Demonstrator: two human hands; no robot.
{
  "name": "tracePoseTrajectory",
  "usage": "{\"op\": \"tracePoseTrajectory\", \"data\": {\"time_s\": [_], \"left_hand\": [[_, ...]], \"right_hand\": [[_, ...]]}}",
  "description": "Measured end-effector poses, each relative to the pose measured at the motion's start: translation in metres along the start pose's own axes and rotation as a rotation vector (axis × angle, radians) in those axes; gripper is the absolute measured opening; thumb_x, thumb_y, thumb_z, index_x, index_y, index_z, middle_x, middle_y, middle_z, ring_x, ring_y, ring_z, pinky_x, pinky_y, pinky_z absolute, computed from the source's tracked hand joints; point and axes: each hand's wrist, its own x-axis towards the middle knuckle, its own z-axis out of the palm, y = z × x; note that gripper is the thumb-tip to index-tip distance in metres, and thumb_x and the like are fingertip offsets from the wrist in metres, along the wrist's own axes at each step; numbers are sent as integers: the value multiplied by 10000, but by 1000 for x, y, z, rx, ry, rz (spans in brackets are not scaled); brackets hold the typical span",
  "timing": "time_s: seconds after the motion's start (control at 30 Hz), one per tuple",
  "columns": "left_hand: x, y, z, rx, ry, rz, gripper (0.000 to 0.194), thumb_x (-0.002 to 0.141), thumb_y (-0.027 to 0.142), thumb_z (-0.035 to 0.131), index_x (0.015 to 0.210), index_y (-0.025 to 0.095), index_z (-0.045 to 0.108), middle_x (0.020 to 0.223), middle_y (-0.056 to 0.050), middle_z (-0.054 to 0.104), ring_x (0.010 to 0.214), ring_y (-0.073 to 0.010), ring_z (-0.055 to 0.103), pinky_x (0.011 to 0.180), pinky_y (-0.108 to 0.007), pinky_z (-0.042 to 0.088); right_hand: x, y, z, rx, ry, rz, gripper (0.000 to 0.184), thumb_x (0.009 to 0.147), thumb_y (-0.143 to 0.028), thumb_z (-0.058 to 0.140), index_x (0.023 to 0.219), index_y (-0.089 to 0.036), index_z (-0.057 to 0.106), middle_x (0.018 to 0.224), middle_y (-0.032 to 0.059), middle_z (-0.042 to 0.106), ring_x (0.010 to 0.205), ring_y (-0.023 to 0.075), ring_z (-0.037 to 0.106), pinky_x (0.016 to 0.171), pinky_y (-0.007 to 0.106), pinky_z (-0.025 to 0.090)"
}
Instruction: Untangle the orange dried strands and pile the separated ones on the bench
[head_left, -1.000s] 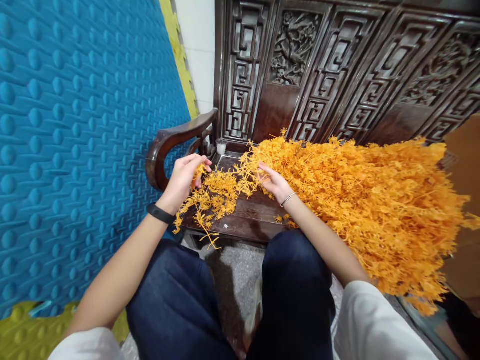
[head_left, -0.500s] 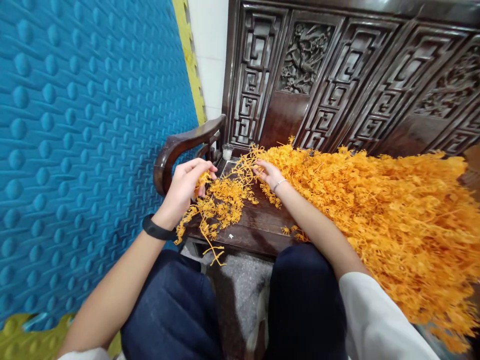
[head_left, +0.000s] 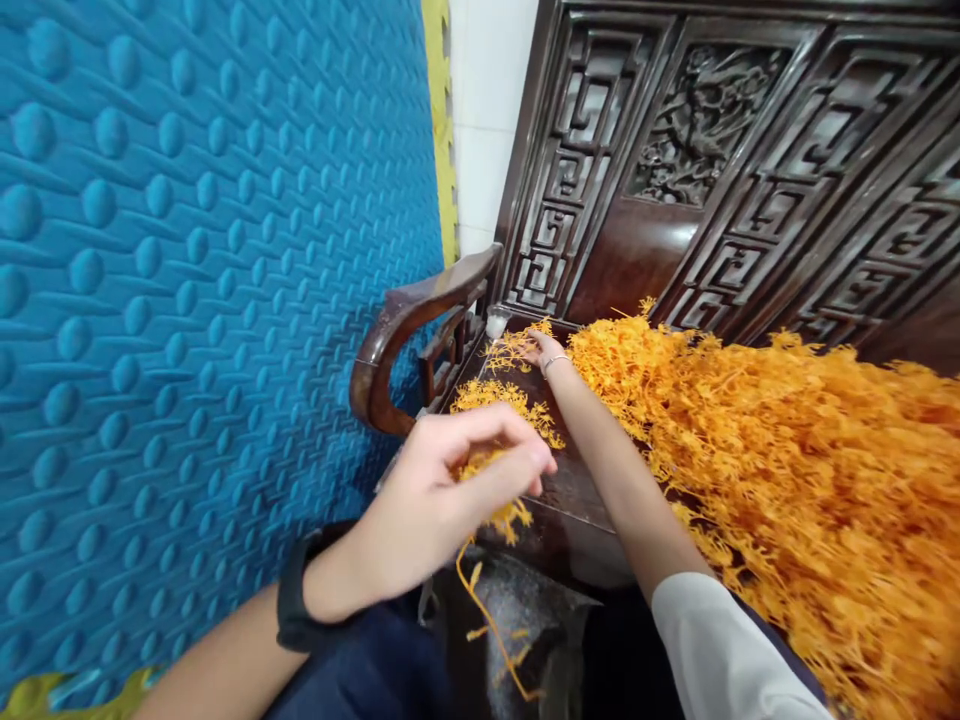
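My left hand (head_left: 450, 500), with a black band at the wrist, is raised in front of the bench seat. Its fingers curl around orange plastic flower sprigs (head_left: 491, 505), and one long thin stem hangs down below the palm. Farther back, my right hand (head_left: 546, 350) has its fingers around part of a small tuft of orange sprigs (head_left: 510, 348); the fingertips are partly hidden among them. Between the hands, a loose cluster of orange sprigs (head_left: 499, 398) lies on the dark wooden seat (head_left: 574, 490).
A large heap of orange sprigs (head_left: 810, 470) covers the seat to the right. A curved armrest (head_left: 397, 320) stands at the left, with a small white cup (head_left: 497, 322) near it. Behind rises the carved backrest (head_left: 652, 250). Blue foam matting (head_left: 187, 300) lies left.
My left hand has come nearer and to the right, lifting sprigs off the loose cluster. My right hand stays at the back among the sprigs. The view has shifted left.
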Motion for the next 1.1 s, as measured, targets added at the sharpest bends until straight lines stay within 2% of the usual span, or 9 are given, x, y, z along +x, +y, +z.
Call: {"op": "tracePoseTrajectory", "data": {"time_s": [0.13,0.27,0.43,0.57,0.67,0.77,0.87,1.0,1.1], "left_hand": [[-10,5,1,113,-131,49,259,889,313,502,701,185,627,625,13,638,565,-79,565,524,-183,419],[-11,6,11,152,-207,101,228,866,276,536,660,187,575,593,42,613,496,-47,507,507,-173,395],[-5,3,23,160,-226,125,232,842,257,558,621,187,545,571,31,591,521,-62,526,511,-183,400],[-3,1,26,152,-266,124,216,835,268,555,633,192,564,580,19,604,526,-78,544,509,-201,413],[-3,1,27,156,-284,122,208,829,252,559,631,190,562,587,23,606,526,-71,542,510,-195,412],[-3,0,26,172,-285,119,209,839,243,549,639,186,564,581,26,595,535,-69,540,516,-189,407],[-3,-3,24,193,-284,138,215,851,250,544,649,181,566,575,27,588,535,-68,529,520,-186,400],[-2,-6,19,197,-311,160,224,864,275,536,668,172,570,598,25,593,552,-61,535,538,-171,402],[-3,-7,17,226,-335,150,238,880,271,512,673,167,568,605,23,588,566,-61,536,548,-168,397]], "right_hand": [[10,2,-2,-174,-32,31,100,779,-232,636,796,-153,577,651,-1,593,600,120,586,614,280,535],[16,6,-7,-405,4,-53,160,663,-124,699,731,-133,555,557,-17,548,583,119,553,641,265,512],[17,9,-16,-697,21,-264,223,680,-125,678,892,-120,606,868,78,637,864,198,596,856,348,472],[10,5,-21,-862,-55,-440,154,730,-111,629,874,-156,660,1232,137,549,1186,277,465,1061,409,307],[8,4,-22,-1014,-31,-518,114,792,-134,598,894,-151,645,1218,172,563,1250,303,412,1075,435,250],[8,7,-24,-1100,90,-463,246,818,-243,611,1033,-129,580,1029,188,640,1094,304,540,959,426,367],[7,9,-27,-1091,171,-366,343,847,-445,543,927,-116,598,849,165,668,911,281,613,822,369,446],[1,6,-37,-1102,68,-310,425,884,-428,439,599,-152,593,584,112,622,746,248,634,748,342,469],[-4,10,-44,-1123,-94,-173,311,759,-295,621,482,-164,572,399,55,533,538,212,597,606,329,489]]}}
